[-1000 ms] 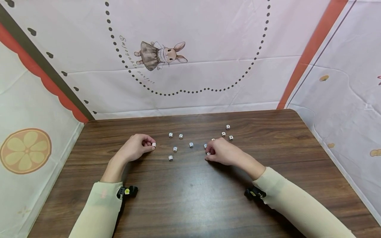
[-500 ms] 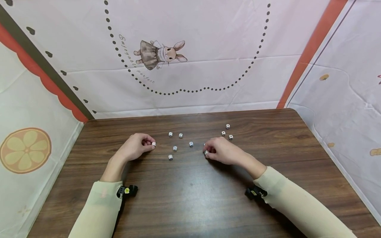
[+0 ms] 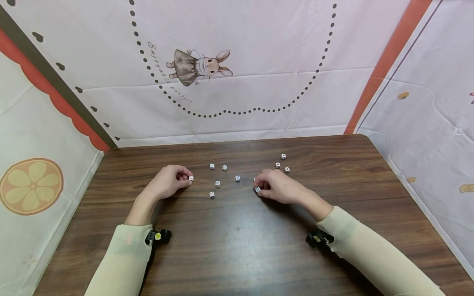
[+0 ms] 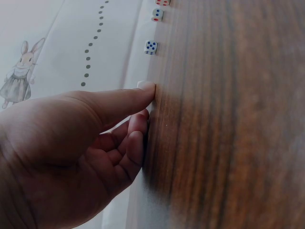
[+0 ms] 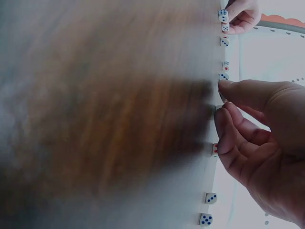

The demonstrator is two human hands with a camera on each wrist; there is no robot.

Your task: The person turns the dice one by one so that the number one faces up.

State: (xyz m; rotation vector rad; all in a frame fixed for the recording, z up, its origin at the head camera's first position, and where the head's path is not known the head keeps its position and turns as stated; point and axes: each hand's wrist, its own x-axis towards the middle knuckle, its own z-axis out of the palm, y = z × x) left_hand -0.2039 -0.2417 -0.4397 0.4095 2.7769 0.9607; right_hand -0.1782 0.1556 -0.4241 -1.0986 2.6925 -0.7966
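On the left of the table my left hand (image 3: 171, 181) pinches a white die (image 3: 191, 178) between thumb and fingers, low at the tabletop. The left wrist view shows only a sliver of that die (image 4: 142, 84) behind the thumb. Right of the middle, my right hand (image 3: 277, 186) grips another white die (image 3: 257, 190), with a face of several dark pips turned up. Just beyond its fingertips, a further die (image 3: 254, 179) is mostly covered by the fingers. The right wrist view shows the right hand (image 5: 267, 129) with thumb and fingers close together; its die is nearly hidden there.
Between the hands lie several loose dice, among them one die (image 3: 238, 179) near the centre and one die (image 3: 212, 195) nearer the front. Three dice, including the farthest die (image 3: 283, 156), sit beyond the right hand. A printed cloth (image 3: 237, 94) hangs behind the brown table (image 3: 237, 255).
The die in my right hand has shifted slightly left and turned, showing a different face. A die beyond the right fingers has become hidden. My left hand has stayed put.
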